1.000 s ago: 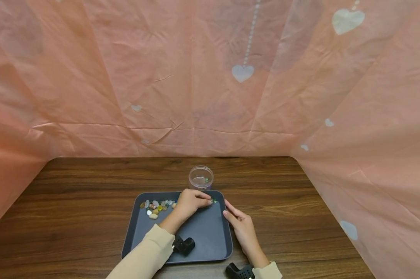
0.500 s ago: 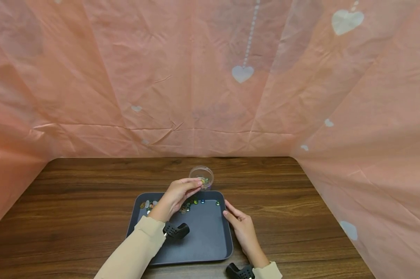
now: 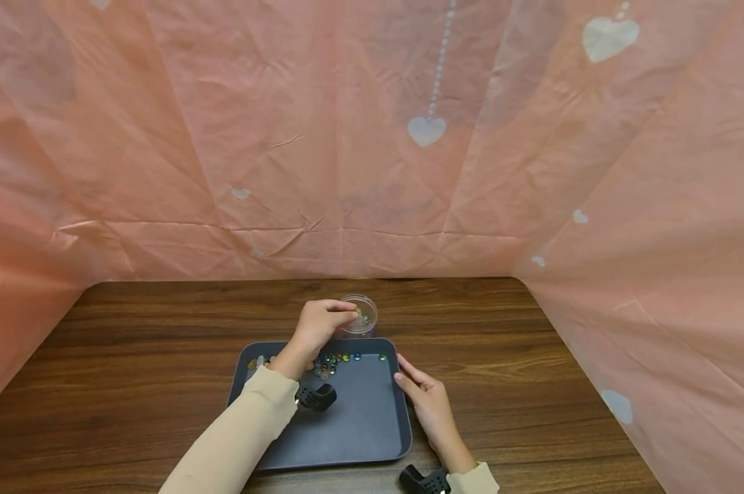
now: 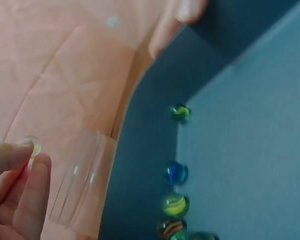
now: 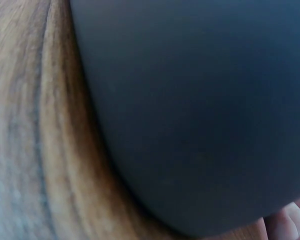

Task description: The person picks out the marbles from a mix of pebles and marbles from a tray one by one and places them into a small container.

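Note:
My left hand (image 3: 324, 320) is at the mouth of a clear round jar (image 3: 372, 310), its thumb and fingertips pinching a clear marble (image 4: 36, 147) with a yellow streak. Several small marbles (image 3: 365, 320) show inside the jar. Beside the right rim of the dark grey tray (image 3: 347, 425) lies my right hand (image 3: 430, 405), fairly straight thumb and finger touching the rim from outside. Along the tray's back wall sit a green marble (image 4: 180, 113), a blue marble (image 4: 176, 173), a yellow-green marble (image 4: 175, 204) and others.
Pebbles (image 3: 252, 364) lie in the tray's back left corner, partly hidden by the left arm. The jar stands on the wooden table (image 3: 501, 384) just behind the tray. A pink curtain (image 3: 372, 226) encloses the table's back and sides.
My left hand has gone from the tray's back right, where it reached for marbles, back and up to the jar with a marble. The right hand has stayed at the tray's rim.

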Tool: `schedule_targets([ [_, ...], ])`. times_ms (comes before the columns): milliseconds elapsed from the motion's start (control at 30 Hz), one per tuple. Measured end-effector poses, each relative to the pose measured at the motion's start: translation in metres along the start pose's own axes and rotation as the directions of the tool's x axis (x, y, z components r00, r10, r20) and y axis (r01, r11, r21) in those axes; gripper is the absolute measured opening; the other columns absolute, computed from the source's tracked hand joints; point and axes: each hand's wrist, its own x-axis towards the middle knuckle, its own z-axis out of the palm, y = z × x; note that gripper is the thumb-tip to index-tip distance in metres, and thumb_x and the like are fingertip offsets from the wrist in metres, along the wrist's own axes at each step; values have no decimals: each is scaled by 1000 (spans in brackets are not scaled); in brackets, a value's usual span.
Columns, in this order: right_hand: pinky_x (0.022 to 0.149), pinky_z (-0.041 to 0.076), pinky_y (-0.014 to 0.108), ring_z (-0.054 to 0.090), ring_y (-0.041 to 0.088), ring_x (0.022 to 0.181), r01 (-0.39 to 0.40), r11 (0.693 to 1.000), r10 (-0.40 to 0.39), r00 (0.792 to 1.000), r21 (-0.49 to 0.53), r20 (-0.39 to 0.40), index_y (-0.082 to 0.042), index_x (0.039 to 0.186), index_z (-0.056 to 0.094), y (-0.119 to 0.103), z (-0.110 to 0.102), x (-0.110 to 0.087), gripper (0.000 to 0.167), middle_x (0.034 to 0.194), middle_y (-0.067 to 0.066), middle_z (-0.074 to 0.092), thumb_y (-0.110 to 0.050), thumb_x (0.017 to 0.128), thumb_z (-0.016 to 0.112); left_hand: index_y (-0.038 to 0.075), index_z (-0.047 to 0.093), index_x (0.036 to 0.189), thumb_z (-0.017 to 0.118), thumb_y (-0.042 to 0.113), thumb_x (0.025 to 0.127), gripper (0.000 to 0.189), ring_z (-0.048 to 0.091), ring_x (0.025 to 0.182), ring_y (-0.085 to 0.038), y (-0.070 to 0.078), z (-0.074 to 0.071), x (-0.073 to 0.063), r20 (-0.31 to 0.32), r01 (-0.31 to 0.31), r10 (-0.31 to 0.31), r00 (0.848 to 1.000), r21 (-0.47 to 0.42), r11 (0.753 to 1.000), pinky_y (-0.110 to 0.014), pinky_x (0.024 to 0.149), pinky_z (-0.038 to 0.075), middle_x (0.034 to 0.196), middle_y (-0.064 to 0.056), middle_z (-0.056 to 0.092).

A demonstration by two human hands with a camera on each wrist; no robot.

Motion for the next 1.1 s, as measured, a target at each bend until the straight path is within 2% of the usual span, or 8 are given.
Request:
schedule_targets([
  [100, 93, 44, 9, 52, 16, 131, 1, 1000, -1, 1000, 3, 1, -6, 134, 62, 0, 0, 0, 41, 139, 9, 60, -18, 96, 67, 2, 79, 98, 77, 12, 85, 16, 57, 66, -12, 1, 3, 2, -40, -57, 63, 997, 137, 989, -23, 57, 44, 94, -10, 78],
  [233, 93, 45, 9, 52, 17, 132, 2, 1000, -2, 1000, 9, 5, -6, 134, 62, 0, 1, 0, 41, 139, 9, 59, -18, 96, 67, 3, 79, 95, 76, 10, 84, 13, 59, 68, -11, 3, 6, 3, -69, -113, 140, 988, 297, 948, -21, 55, 43, 92, -10, 78],
  [367, 92, 45, 9, 50, 21, 133, 1, 1000, -1, 1000, 11, 7, -6, 134, 62, -1, 1, -1, 41, 139, 9, 59, -18, 96, 66, 4, 80, 92, 76, 7, 84, 9, 59, 67, -12, 4, 9, 3, -77, -150, 189, 979, 358, 922, -20, 53, 44, 90, -10, 78],
  [600, 93, 45, 8, 50, 22, 135, -5, 1000, 5, 1000, 17, 11, -7, 135, 62, 0, 0, 0, 41, 139, 8, 59, -19, 96, 66, 3, 80, 89, 77, 5, 82, 8, 63, 75, -16, 2, 12, 6, -78, -190, 241, 967, 406, 894, -21, 55, 44, 88, -10, 78],
  [733, 92, 45, 8, 50, 23, 135, -2, 1000, 1, 1000, 13, 12, -7, 135, 61, 0, 0, 0, 41, 140, 8, 59, -19, 96, 66, 3, 80, 90, 77, 6, 82, 10, 61, 70, -14, 2, 11, 7, -68, -176, 218, 974, 385, 906, -20, 53, 43, 90, -11, 78],
  [833, 92, 45, 8, 50, 23, 135, -1, 1000, 0, 1000, 11, 11, -7, 135, 61, 0, 0, 0, 41, 140, 8, 59, -19, 96, 66, 3, 80, 93, 78, 8, 83, 11, 59, 68, -13, 2, 10, 6, -68, -134, 166, 984, 335, 933, -20, 53, 42, 93, -11, 78],
  [1000, 93, 45, 9, 50, 19, 133, -11, 1000, 11, 1000, 20, 1, -7, 134, 62, -1, 0, 0, 40, 139, 7, 59, -18, 95, 67, 2, 79, 98, 77, 11, 85, 17, 67, 89, -16, 0, 11, -2, -32, -74, 78, 996, 113, 991, -23, 68, 50, 100, -11, 78],
  [1100, 93, 45, 9, 51, 18, 133, -11, 1000, 11, 1000, 19, -2, -7, 134, 62, -2, 0, 1, 40, 139, 7, 60, -17, 96, 67, 1, 78, 100, 77, 12, 85, 18, 70, 94, -19, -3, 16, -11, 38, -55, 55, 998, -17, 998, -29, 79, 56, 100, -11, 78],
])
